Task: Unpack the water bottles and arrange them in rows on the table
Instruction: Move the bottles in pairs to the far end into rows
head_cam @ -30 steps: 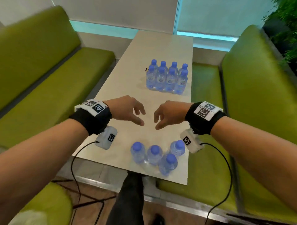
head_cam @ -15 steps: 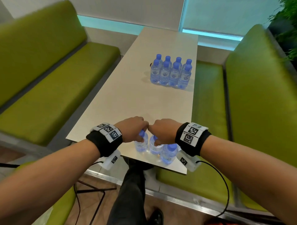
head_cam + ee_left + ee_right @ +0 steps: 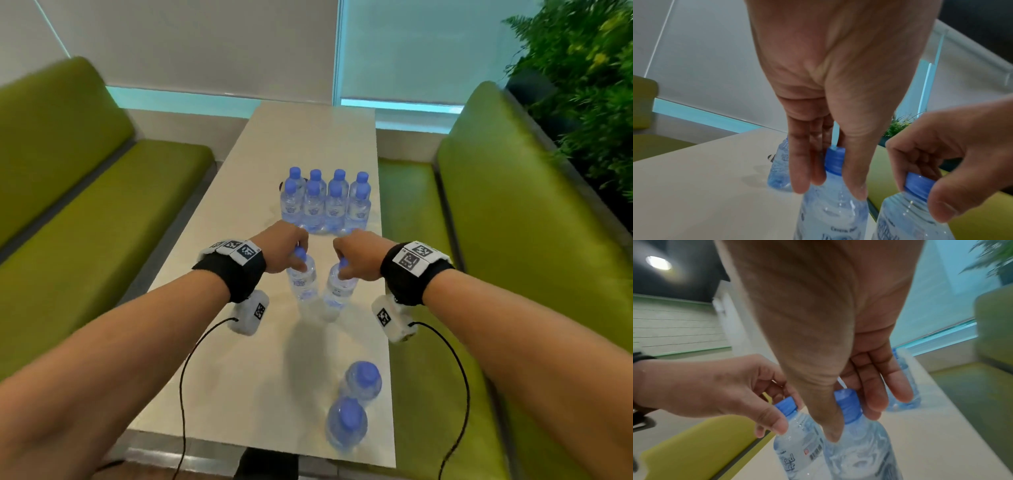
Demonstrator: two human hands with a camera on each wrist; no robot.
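Left bottle (image 3: 302, 280): pinched at the blue cap and neck by the left hand (image 3: 281, 247), thumb on one side, fingers (image 3: 797, 162) on the other; it hangs above the table (image 3: 260, 377), slightly tilted. Right bottle (image 3: 339, 286): just beside the left grip, clamped the same way at the cap by the right hand (image 3: 359, 255); the two bottles are close at their lower ends, whether touching cannot be told. Beyond both grips, near the fingertips: eight bottles (image 3: 325, 202) upright in two rows of four. Behind the grips, toward the person and nearer the right wrist: two more bottles (image 3: 354, 404) standing at the table's near edge. Green benches (image 3: 85, 222) flank the table.
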